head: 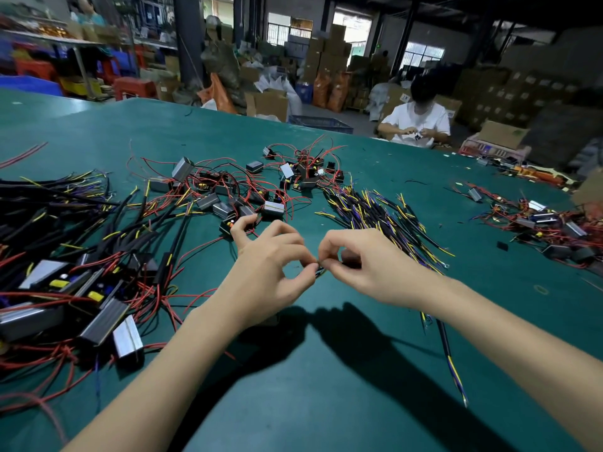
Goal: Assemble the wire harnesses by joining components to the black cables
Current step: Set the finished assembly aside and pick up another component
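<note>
Pinching fine wire ends between them, the left hand (pixel 274 256) and right hand (pixel 355 259) met fingertip to fingertip above the green table (pixel 326 370). The right hand's black sheathed cable with yellow and blue cores (pixel 445 340) trailed nearer than that hand; what the left hand pinched was too small to tell. A weak pinch could let the join slip apart. Beyond the hands, the loose pile of black cables (pixel 375 207) and the grey boxed components with red leads (pixel 228 190) could snag the trailing cable.
</note>
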Available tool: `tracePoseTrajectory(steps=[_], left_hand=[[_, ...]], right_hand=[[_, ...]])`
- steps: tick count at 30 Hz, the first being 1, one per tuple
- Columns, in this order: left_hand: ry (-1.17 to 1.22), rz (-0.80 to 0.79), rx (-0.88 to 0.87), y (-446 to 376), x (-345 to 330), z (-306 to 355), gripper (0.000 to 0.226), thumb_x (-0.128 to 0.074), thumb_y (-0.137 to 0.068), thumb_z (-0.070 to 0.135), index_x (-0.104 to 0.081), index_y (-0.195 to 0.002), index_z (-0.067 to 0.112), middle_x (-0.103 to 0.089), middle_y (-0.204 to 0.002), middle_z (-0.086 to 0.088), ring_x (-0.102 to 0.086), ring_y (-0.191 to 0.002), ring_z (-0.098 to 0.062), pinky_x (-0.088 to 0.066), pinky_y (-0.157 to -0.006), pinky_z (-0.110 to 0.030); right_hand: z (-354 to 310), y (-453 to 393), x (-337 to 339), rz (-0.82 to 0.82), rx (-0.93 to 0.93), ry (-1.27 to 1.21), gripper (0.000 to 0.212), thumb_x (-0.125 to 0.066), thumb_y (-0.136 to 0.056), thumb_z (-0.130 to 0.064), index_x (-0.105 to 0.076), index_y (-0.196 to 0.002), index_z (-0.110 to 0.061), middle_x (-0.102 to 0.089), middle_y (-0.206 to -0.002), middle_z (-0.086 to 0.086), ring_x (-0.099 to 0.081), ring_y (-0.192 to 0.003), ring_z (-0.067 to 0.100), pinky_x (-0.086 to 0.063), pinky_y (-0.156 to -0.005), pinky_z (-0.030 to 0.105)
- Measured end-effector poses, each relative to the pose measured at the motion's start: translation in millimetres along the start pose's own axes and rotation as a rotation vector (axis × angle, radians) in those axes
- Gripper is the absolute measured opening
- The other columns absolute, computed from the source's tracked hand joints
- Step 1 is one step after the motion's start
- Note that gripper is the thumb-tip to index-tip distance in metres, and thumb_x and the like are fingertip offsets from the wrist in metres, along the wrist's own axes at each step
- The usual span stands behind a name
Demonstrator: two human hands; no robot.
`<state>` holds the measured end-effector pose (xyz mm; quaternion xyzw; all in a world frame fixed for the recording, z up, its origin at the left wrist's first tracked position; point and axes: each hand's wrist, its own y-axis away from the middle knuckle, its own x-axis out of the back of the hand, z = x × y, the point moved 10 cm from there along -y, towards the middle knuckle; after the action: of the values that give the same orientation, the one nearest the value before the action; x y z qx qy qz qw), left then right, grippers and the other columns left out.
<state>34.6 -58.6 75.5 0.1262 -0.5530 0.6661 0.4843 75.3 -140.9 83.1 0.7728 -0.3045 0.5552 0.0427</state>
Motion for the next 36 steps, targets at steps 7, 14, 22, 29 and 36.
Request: tracePoseTrajectory(steps=[7, 14, 22, 29, 36], left_hand=[[0.356, -0.115, 0.3, 0.4, -9.1, -27.0, 0.014, -0.06, -0.068, 0.051, -0.06, -0.06, 0.04, -0.069, -0.081, 0.008, -0.055, -0.094, -0.008, -0.023, -0.108, -0.046], [0.141, 0.023, 0.164, 0.1, 3.7, -12.3, 0.014, -0.06, -0.078, 0.036, -0.071, -0.074, 0.028, -0.066, -0.077, 0.011, -0.061, -0.081, -0.008, -0.03, -0.097, -0.044], [-0.203, 0.075, -0.157, 0.6, 5.1, 13.0, 0.012, -0.063, -0.083, 0.021, -0.073, -0.077, 0.019, -0.063, -0.073, 0.002, -0.059, -0.067, -0.022, -0.045, -0.073, -0.038], [-0.264, 0.056, -0.145, 0.5, 4.2, 4.6, 0.015, -0.061, -0.085, 0.024, -0.074, -0.076, 0.021, -0.063, -0.072, 0.003, -0.058, -0.067, -0.022, -0.045, -0.072, -0.038], [-0.291, 0.001, -0.051, -0.7, -3.5, -2.2, 0.022, -0.054, -0.085, 0.028, -0.071, -0.073, 0.021, -0.059, -0.07, 0.005, -0.058, -0.069, -0.02, -0.041, -0.082, -0.041]], right_hand=[[-58.3, 21.8, -11.6, 0.296, 0.555, 0.959, 0.026, -0.045, -0.093, -0.003, -0.06, -0.074, -0.012, -0.05, -0.065, 0.003, -0.045, -0.054, 0.022, -0.037, -0.054, 0.032], [2.0, 2.6, -0.9, 0.157, -0.129, 0.111, 0.008, -0.061, -0.091, -0.019, -0.064, -0.084, -0.016, -0.062, -0.077, -0.007, -0.053, -0.07, 0.009, -0.04, -0.073, 0.03], [52.7, 7.2, -36.0, -0.111, -0.641, -0.661, 0.011, -0.066, -0.088, -0.021, -0.066, -0.079, -0.015, -0.062, -0.065, -0.005, -0.047, -0.054, 0.007, -0.031, -0.051, 0.021], [57.8, -1.4, -49.8, -0.123, -0.621, -0.739, 0.01, -0.069, -0.084, -0.02, -0.07, -0.075, -0.019, -0.065, -0.064, -0.006, -0.049, -0.054, 0.006, -0.033, -0.05, 0.017], [58.3, -9.6, -44.8, -0.051, -0.488, -0.689, 0.007, -0.072, -0.082, -0.01, -0.068, -0.078, -0.014, -0.064, -0.07, -0.001, -0.053, -0.061, 0.004, -0.042, -0.061, 0.011]])
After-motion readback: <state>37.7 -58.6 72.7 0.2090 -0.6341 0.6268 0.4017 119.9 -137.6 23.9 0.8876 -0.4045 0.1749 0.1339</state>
